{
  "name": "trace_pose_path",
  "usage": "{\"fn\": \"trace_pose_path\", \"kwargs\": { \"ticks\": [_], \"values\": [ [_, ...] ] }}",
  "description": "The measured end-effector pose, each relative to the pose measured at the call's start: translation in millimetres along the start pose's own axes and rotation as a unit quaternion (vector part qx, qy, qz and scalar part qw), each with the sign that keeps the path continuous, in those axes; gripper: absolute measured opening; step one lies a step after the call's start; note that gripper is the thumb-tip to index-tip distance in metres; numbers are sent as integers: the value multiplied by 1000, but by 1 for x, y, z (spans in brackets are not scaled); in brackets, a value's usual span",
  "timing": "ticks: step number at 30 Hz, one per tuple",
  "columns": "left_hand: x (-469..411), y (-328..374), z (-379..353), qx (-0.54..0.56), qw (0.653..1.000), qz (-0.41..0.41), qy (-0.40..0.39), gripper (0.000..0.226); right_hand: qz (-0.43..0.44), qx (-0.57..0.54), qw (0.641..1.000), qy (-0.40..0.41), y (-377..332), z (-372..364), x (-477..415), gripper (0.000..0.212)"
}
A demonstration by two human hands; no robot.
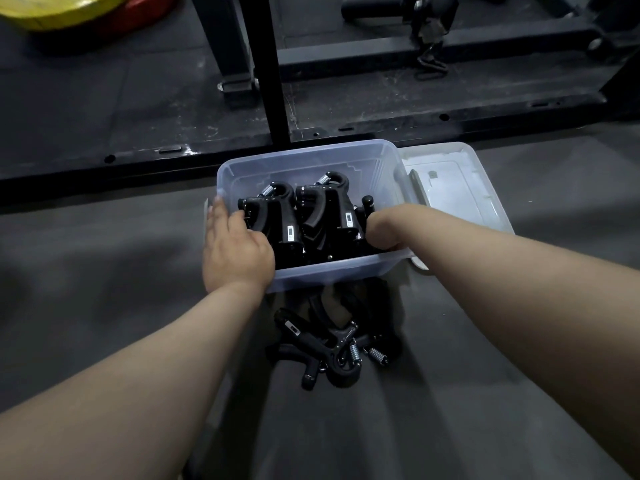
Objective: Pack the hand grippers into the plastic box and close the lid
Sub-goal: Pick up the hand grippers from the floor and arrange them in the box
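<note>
While both hands are at the plastic box (294, 161) on the floor (104, 271), I record the chief risk: the packed hand grippers (311, 216) stand upright and crowded inside it; should one ride above the rim, the lid (460, 188), lying open-side up just beside the box on its right, would probably not seat. Second risk: the loose grippers (332, 344) heaped on the floor just in front of the box look interlocked; lifting one may drag another. My left hand (235, 247) lies over the left wall, fingers (218, 209) fairly straight and, as far as I can judge, touching the leftmost gripper; my right hand (384, 230) reaches into the near right corner, its fingers hidden, so I cannot tell whether they pinch anything. Grippers: black moulded handles, bright coil springs, small white windows; box translucent.
</note>
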State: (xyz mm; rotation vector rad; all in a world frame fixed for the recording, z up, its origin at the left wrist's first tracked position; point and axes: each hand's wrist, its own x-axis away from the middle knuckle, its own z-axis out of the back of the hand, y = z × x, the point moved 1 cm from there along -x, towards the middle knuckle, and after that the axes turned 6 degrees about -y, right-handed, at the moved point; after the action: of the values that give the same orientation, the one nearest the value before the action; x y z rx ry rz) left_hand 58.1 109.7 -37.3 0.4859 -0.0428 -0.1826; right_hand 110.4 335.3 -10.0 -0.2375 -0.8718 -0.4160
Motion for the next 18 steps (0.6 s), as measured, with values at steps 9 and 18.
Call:
{"fn": "trace_pose_path", "kwargs": {
  "ticks": [9,18],
  "values": [
    [0,1,1,-3,1000,5,-6,43,12,-155,988,-2,4,-2,0,21],
    [1,1,1,-1,1000,5,-9,42,2,70,997,-13,-15,5,23,42]
  ]
}}
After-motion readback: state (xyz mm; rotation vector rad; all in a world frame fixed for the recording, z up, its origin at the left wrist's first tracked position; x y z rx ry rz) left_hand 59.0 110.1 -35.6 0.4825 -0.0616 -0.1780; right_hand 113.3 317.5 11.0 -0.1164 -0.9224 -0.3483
